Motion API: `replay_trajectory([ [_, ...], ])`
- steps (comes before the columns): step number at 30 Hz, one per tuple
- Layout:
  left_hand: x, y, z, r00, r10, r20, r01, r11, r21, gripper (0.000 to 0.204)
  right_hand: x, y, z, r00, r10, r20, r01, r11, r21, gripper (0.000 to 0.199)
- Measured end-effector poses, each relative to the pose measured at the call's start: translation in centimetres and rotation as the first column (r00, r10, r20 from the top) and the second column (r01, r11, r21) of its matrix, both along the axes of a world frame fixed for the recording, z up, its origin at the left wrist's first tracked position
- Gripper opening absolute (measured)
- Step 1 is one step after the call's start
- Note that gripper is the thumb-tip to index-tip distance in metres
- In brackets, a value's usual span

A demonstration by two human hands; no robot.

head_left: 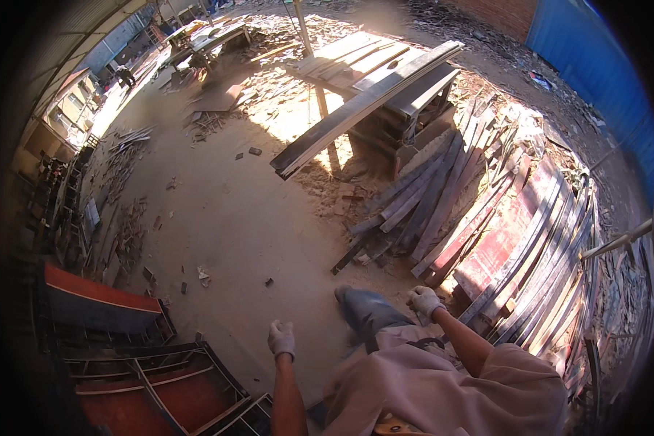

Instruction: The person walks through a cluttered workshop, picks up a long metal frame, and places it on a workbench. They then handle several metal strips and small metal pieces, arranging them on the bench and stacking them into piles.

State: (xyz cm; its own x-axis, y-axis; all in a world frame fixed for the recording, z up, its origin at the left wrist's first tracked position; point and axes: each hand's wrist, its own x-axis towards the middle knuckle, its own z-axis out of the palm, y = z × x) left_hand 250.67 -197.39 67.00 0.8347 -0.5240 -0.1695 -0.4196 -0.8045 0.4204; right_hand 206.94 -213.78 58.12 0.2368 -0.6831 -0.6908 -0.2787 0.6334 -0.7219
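Note:
My left hand (281, 339), in a pale work glove, hangs over the sandy ground with its fingers curled in. It touches nothing, and no object shows in it. My right hand (425, 301), gloved alike, is also closed with nothing visible in it. It hangs beside the near end of a large pile of long wooden strips and boards (527, 240), nearer to that pile than to anything else. One of my legs (370, 312) is stretched forward on the ground between the two hands.
A table saw-like bench (432, 91) carries a stack of long planks (363, 109) jutting over the ground. Metal-framed racks with red-brown panels (171, 396) stand at lower left. Wood scraps (127, 232) litter the left side. A blue fence (596, 65) runs along the right. Another person (126, 75) is far off.

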Motion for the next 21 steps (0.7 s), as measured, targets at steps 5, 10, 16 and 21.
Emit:
replay_trajectory([
  [5, 4.9, -28.6, 7.5, 0.841, -0.445, 0.308, 0.464, 0.886, 0.011, 0.100, 8.8, -8.5, -1.7, 0.992, -0.121, -0.025, 0.122, 0.991, 0.053, 0.028],
  [10, 5.7, -48.0, 7.8, 0.621, -0.703, 0.347, 0.688, 0.701, 0.189, 0.125, 17.9, -16.3, -0.1, 0.978, -0.187, -0.091, 0.180, 0.981, -0.078, 0.031],
  [16, 2.0, -65.1, 5.7, 0.395, -0.887, 0.239, 0.811, 0.459, 0.363, 0.141, 22.5, -18.8, 5.9, 0.809, -0.587, -0.029, 0.586, 0.810, -0.032, 0.031],
  [21, -0.4, -72.3, 3.5, 0.390, -0.920, -0.044, 0.793, 0.311, 0.524, 0.141, 25.4, -9.7, 5.2, 0.429, -0.868, -0.250, 0.899, 0.436, 0.031, 0.026],
])
